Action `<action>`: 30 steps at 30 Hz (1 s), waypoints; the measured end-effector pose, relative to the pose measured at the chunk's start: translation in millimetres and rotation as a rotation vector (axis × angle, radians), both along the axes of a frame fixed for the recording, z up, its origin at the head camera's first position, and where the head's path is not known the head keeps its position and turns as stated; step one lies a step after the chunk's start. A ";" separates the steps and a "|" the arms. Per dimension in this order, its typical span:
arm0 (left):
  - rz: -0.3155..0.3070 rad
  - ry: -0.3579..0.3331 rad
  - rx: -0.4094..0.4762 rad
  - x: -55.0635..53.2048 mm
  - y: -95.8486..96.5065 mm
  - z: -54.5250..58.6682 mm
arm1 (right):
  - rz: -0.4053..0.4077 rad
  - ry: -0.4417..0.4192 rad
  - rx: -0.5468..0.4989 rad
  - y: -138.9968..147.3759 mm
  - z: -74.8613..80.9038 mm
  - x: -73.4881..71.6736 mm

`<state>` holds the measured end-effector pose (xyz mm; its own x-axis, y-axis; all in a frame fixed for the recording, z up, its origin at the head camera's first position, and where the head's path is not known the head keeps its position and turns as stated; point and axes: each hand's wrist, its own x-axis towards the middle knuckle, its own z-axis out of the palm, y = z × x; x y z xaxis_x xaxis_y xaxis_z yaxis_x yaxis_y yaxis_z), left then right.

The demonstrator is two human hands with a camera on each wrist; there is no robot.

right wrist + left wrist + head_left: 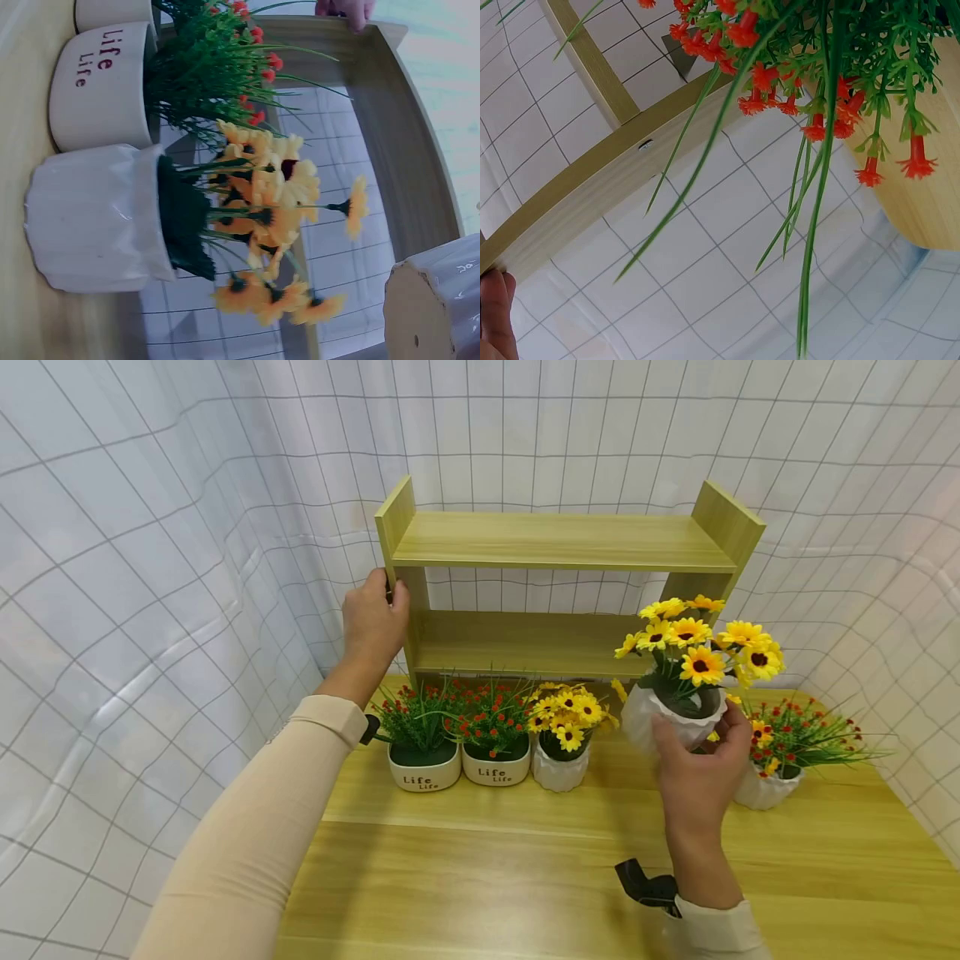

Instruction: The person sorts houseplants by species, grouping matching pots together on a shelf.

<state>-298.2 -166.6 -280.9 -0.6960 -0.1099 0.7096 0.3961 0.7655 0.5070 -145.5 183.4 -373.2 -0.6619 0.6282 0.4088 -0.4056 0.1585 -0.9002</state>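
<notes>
My left hand (372, 620) grips the left side panel of a two-tier wooden shelf (562, 539); its fingertips (495, 307) show at the panel's edge in the left wrist view. My right hand (703, 772) holds a white fluted flowerpot (640, 714) of yellow artificial sunflowers (702, 666), raised off the table in front of the shelf's right side. The underside of this pot (420, 319) shows in the right wrist view. Left of it, a similar pot of yellow flowers (561, 768) stands on the table, beside two cream "Life" pots (423, 777) with red flowers.
At the right, another white pot (767, 789) with red flowers and long grass blades stands on the wooden table (480, 877), partly behind my right hand. White grid-patterned curtains (555, 435) hang behind the shelf and along both sides.
</notes>
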 end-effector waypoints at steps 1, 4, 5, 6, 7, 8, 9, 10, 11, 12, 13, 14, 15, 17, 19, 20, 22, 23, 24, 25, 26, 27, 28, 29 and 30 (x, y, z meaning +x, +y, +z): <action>-0.002 -0.002 0.001 0.2 0.1 0.0 | -0.005 0.003 0.014 1.2 2.8 -0.5; -0.003 -0.009 0.002 0.9 0.3 0.1 | -0.029 0.006 0.056 4.8 10.6 -2.9; -0.004 -0.010 0.002 1.3 0.4 0.3 | -0.039 0.004 0.072 6.2 12.6 -4.0; -0.005 -0.012 0.002 1.6 0.5 0.5 | -0.046 0.001 0.082 7.5 14.5 -5.0; -0.005 -0.017 0.001 1.9 0.5 0.8 | -0.048 -0.007 0.084 8.6 16.8 -5.9; -0.004 -0.021 0.000 2.2 0.6 1.0 | -0.052 -0.013 0.091 10.1 19.0 -6.7; -0.003 -0.024 0.000 2.2 0.6 1.1 | -0.052 -0.022 0.097 11.3 21.5 -7.5; -0.003 -0.028 -0.001 2.2 0.5 1.1 | -0.052 -0.026 0.100 12.7 24.6 -8.4; -0.003 -0.032 -0.001 2.3 0.6 1.4 | -0.045 -0.031 0.082 13.7 28.9 -8.8; -0.001 -0.035 -0.003 2.1 0.4 1.2 | -0.040 -0.043 0.075 14.9 33.5 -9.1; 0.000 -0.036 -0.005 2.0 0.3 1.3 | -0.038 -0.047 0.070 16.1 38.5 -9.6; 0.000 -0.034 -0.006 1.5 0.2 1.1 | -0.039 -0.043 0.067 17.4 43.7 -10.5; 0.000 -0.033 -0.005 1.3 0.0 1.0 | -0.035 -0.039 0.058 18.4 49.1 -11.6; 0.002 -0.031 -0.007 1.2 -0.5 0.6 | -0.026 -0.012 0.046 20.6 59.9 -14.4; 0.002 -0.029 -0.007 1.5 -0.7 0.6 | -0.023 0.030 0.051 22.6 70.1 -18.2; 0.002 -0.028 -0.006 1.4 -0.8 0.4 | -0.015 0.048 0.048 23.6 75.2 -20.1; 0.004 -0.025 -0.008 1.5 -0.9 0.6 | 0.004 0.075 0.036 25.3 85.6 -24.0; 0.004 -0.023 -0.008 1.6 -0.9 0.7 | 0.014 0.088 0.028 26.1 90.5 -26.0; 0.005 -0.020 -0.009 1.0 -0.9 0.6 | 0.020 0.099 0.025 26.9 95.3 -27.9; 0.005 -0.018 -0.010 0.7 -0.9 0.5 | 0.026 0.105 0.018 27.7 99.9 -29.9; 0.005 -0.016 -0.011 0.1 -0.9 0.2 | 0.034 0.114 0.010 28.5 104.2 -31.9; 0.004 -0.013 -0.011 -0.5 -0.9 0.0 | 0.041 0.127 -0.002 29.3 108.3 -34.1; 0.003 -0.011 -0.011 -1.1 -0.9 -0.3 | 0.049 0.137 -0.016 30.2 112.3 -36.3; 0.001 -0.010 -0.011 -1.2 -0.7 -0.5 | 0.060 0.150 -0.027 31.0 115.9 -38.6; 0.000 -0.009 -0.010 -1.2 -0.6 -0.6 | 0.068 0.160 -0.036 31.7 119.2 -40.9</action>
<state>-299.5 -167.2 -281.5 -0.7027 -0.1025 0.7041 0.3915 0.7706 0.5029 -186.4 215.1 -254.0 -0.6316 0.6007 0.4901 -0.5527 0.0944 -0.8280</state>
